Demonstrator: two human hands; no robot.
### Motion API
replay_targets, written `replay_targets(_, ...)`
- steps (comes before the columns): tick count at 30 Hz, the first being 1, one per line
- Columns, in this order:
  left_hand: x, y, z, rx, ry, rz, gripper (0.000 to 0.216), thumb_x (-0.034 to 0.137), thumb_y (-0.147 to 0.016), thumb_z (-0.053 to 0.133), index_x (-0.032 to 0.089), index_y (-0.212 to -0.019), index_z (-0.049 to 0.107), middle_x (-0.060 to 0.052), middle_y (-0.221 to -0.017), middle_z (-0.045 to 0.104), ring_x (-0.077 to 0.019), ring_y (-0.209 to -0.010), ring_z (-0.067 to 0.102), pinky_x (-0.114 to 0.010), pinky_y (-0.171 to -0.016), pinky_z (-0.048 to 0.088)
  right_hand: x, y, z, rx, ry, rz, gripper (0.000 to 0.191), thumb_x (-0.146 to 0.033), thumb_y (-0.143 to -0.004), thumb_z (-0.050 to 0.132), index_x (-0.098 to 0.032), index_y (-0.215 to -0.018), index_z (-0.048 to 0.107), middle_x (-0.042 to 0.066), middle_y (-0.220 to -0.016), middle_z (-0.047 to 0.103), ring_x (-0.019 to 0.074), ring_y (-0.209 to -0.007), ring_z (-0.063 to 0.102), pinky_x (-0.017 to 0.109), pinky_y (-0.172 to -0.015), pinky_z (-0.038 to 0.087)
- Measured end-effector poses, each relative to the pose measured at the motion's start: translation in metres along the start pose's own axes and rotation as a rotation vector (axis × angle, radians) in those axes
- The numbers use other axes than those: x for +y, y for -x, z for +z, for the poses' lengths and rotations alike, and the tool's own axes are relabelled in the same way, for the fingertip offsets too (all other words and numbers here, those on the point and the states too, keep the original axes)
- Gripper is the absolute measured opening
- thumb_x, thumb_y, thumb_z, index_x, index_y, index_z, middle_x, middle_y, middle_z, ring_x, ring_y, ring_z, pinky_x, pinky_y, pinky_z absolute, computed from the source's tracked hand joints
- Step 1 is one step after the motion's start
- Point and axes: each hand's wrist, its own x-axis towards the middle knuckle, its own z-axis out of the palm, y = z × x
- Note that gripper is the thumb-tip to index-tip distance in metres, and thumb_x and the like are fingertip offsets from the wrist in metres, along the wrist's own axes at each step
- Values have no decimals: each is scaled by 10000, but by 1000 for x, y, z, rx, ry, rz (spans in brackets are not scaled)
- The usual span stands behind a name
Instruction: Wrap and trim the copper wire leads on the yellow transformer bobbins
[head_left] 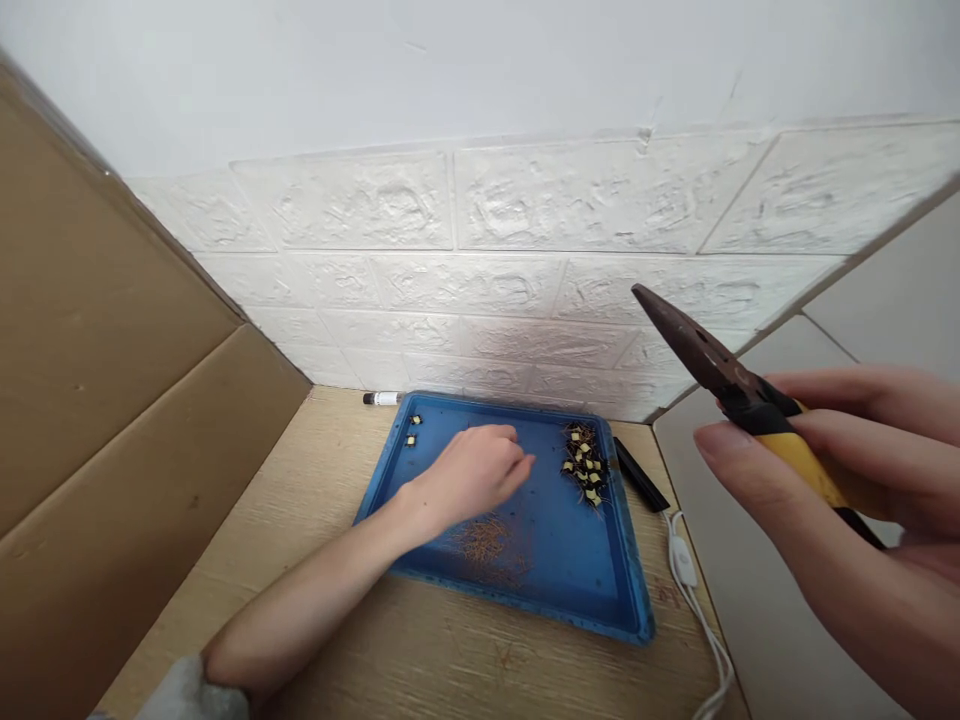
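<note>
Left hand (480,465): curled over the tray (634,575); fingertips hidden – can't tell if holding anything.
Right hand (847,570): wrapped round pliers (739,388), held aloft, seemingly clear of the left.
Small parts (589,478): clustered right of the left hand – apparently kept apart from two parts (411,440) on its left.
Wire bits (484,540): just nearside of it.

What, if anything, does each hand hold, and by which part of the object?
The right hand grips the pliers by their yellow-and-black handles. Whether the left hand, above the blue tray, holds anything cannot be told: its underside is hidden.
</note>
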Motion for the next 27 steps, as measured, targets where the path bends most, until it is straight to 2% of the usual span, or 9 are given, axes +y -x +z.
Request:
replay_targets(1,9,-2,1,2,0,51,160,264,-1183,689,157,-1253,784,-106,-1321,809,-251,-1149,810,-443,-999,706,-3,1,-1,2,6,-8,427,-683,-1038,690,-327,-840,821,83,-964,790,288,-777,734,417,-588,473)
replay_targets(3,25,-6,3,14,-10,141,357,127,-1151,641,186,-1498,699,-140,-1498,742,-274,-1272,781,-387,-947,701,-8,2,-2,2,20,-40,394,-636,-1054,692,-322,-836,786,71,-989,801,266,-755,718,416,-579,447)
replay_targets(5,37,-11,7,26,-32,200,498,90,-1140,601,199,-1626,611,-160,-1513,725,-302,-1303,768,-371,-884,703,-10,1,-3,6,27,-90,351,-571,-1079,693,-314,-845,741,45,-1024,813,229,-730,692,410,-571,421)
replay_targets(8,50,-19,15,44,-83,266,347,107,-1184,550,167,-1486,711,-150,-1400,770,-308,-1270,785,-396,-896,723,-11,0,-4,15,37,-158,313,-507,-1109,693,-309,-866,696,8,-1045,816,182,-682,642,394,-537,382)
replay_targets(10,55,-25,22,59,-120,313,291,97,-1169,622,164,-1424,746,-132,-1438,769,-298,-1272,793,-417,-932,738,-13,-1,-5,20,43,-176,309,-498,-1118,689,-313,-871,694,1,-1035,811,176,-673,638,388,-515,366)
replay_targets(13,58,-30,30,89,-159,355,306,119,-1114,765,166,-1416,758,-128,-1500,755,-299,-1278,796,-439,-952,752,-16,-1,-6,14,38,-187,309,-484,-1117,683,-319,-856,682,-2,-1024,810,171,-665,648,372,-478,367)
replay_targets(18,59,-39,39,121,-157,373,284,175,-1102,811,162,-1383,773,-130,-1474,771,-305,-1284,798,-462,-979,752,-14,0,-7,26,58,-202,289,-475,-1114,675,-323,-869,681,2,-1036,822,175,-653,644,367,-446,353)
replay_targets(23,57,-43,38,145,-34,353,252,144,-1100,796,158,-1351,778,-125,-1464,770,-314,-1317,781,-475,-1002,742,-14,1,-6,50,41,-208,302,-464,-1121,666,-326,-852,649,-3,-1029,815,182,-634,621,381,-456,343)
replay_targets(27,50,-38,24,180,195,305,269,28,-1110,670,148,-1327,774,-144,-1487,756,-325,-1364,745,-474,-1031,712,-20,-2,-6,-7,38,-204,327,-446,-1093,673,-311,-797,636,4,-1020,823,175,-618,605,377,-463,342)
